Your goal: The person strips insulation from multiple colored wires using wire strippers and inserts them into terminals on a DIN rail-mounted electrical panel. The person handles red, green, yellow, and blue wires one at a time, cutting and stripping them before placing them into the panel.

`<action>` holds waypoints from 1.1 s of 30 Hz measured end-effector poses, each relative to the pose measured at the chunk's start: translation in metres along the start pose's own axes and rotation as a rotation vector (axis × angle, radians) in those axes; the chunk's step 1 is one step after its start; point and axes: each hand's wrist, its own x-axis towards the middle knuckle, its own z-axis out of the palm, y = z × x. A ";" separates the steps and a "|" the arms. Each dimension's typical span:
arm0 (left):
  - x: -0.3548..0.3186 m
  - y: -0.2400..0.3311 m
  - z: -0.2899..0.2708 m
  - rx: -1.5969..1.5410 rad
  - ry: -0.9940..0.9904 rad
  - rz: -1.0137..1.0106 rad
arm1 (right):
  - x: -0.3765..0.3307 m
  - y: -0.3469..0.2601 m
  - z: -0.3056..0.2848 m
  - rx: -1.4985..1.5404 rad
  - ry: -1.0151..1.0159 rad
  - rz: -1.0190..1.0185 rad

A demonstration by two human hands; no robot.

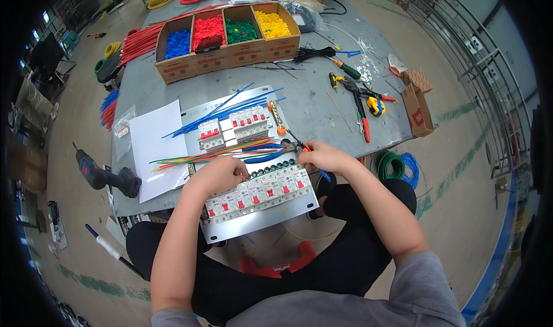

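Note:
A silver metal mounting plate (294, 210) lies tilted across the table's near edge toward my lap. Along its near part runs a row of white circuit breakers (256, 200) with red levers. My left hand (222, 174) is closed, its fingertips pinched at the row's far left edge; what they hold is hidden. At the row's right end, my right hand (324, 157) is closed round a slim tool with an orange and blue handle (326, 176). Blue-handled pliers (268, 155) lie between my hands, beside loose coloured wires (216, 154). Farther up the plate sit smaller breakers (249, 121) and blue wires (230, 109).
A cardboard box (230, 62) of blue, red, green and yellow caps stands at the back. Cutters (363, 111), a screwdriver (347, 69) and a tape measure (376, 107) lie right. White paper (155, 148) and a cordless drill (106, 174) are left.

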 end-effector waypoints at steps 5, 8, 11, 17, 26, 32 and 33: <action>-0.002 0.006 -0.005 -0.021 -0.100 -0.067 | 0.007 0.000 -0.001 0.087 0.079 -0.087; -0.003 0.003 -0.005 -0.085 -0.117 -0.093 | 0.004 -0.005 -0.002 0.225 0.001 -0.063; -0.007 0.004 -0.008 -0.130 -0.114 -0.032 | 0.004 -0.006 -0.005 0.294 -0.051 -0.072; -0.011 0.002 -0.009 -0.137 -0.049 0.024 | -0.006 -0.015 -0.012 0.396 -0.017 -0.080; -0.035 0.014 -0.044 -0.380 0.166 -0.009 | -0.030 -0.035 -0.014 0.388 0.057 -0.179; -0.047 0.019 -0.047 -0.409 0.250 -0.008 | -0.035 -0.044 -0.002 0.541 0.076 -0.364; -0.047 0.018 -0.046 -0.412 0.280 -0.013 | -0.034 -0.044 -0.001 0.535 0.107 -0.382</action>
